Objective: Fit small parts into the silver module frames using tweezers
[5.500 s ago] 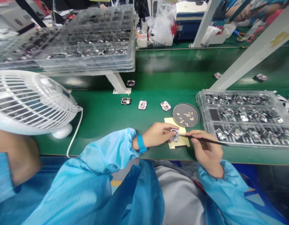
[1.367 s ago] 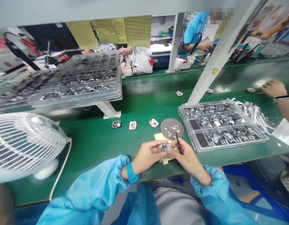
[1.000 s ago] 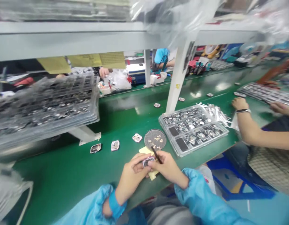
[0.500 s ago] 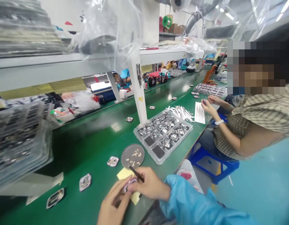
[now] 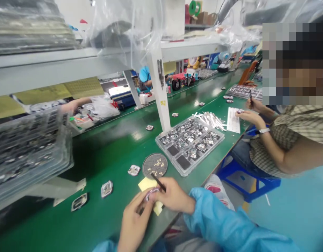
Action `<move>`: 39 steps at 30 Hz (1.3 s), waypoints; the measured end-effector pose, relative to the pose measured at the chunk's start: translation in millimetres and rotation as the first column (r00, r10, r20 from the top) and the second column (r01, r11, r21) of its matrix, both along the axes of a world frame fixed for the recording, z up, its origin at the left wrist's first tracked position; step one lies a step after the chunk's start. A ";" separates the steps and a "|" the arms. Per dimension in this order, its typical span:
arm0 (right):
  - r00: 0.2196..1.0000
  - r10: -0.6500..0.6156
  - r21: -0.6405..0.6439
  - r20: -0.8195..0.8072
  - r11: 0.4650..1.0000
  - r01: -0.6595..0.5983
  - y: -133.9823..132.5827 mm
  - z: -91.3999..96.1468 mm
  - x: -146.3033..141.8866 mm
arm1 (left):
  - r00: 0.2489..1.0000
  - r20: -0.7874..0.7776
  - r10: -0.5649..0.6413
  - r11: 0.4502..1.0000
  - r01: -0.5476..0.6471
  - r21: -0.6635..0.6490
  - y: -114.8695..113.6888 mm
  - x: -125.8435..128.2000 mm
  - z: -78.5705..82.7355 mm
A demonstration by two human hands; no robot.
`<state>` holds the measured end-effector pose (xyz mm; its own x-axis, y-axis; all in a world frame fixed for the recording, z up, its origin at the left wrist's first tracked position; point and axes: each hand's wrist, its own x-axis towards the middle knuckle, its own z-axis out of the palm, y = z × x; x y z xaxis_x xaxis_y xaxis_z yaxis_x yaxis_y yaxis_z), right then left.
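My left hand (image 5: 136,213) is closed around a small watch case (image 5: 151,193) with a purplish rim, holding it above the bench near its front edge. My right hand (image 5: 172,196) grips a slim black tweezer-like tool (image 5: 158,182), its upper end jutting out over the fingers. The right thumb and fingers press at the watch case, and the tool's working tip is hidden. Beneath the hands lie yellow paper notes (image 5: 147,183). Just beyond them, a round grey perforated dish (image 5: 149,168) carries small beige pieces. Similar cases, including one watch case (image 5: 134,170), lie on the green bench.
A clear compartment tray (image 5: 186,173) of small metal parts sits beyond the dish, with white strips (image 5: 212,120) behind it. Stacked trays (image 5: 33,150) stand at left. A white shelf post (image 5: 161,94) rises from the bench. A co-worker (image 5: 279,140) sits at right.
The whole view has shifted, so the bench things appear further right and slightly higher. Both my hands keep their hold on the case and tool. The co-worker's hands have moved apart, showing a dark tool.
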<state>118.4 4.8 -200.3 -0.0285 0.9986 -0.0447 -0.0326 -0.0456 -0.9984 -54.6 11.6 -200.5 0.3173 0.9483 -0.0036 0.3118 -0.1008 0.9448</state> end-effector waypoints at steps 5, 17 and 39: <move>1.000 0.002 0.006 -0.005 1.000 -0.002 -0.2 -1.5 3.8 | 0.999 0.034 -0.014 1.000 0.013 0.024 -1.7 11.4 10.4; 0.988 -0.132 0.218 0.075 0.969 0.113 -11.8 -7.1 0.6 | 0.989 -0.143 -0.022 0.978 0.051 0.201 -5.3 -0.7 24.1; 0.900 0.032 0.482 0.434 0.836 -0.262 14.3 2.7 26.4 | 0.970 -0.242 0.012 0.952 0.063 0.300 2.4 -6.2 23.3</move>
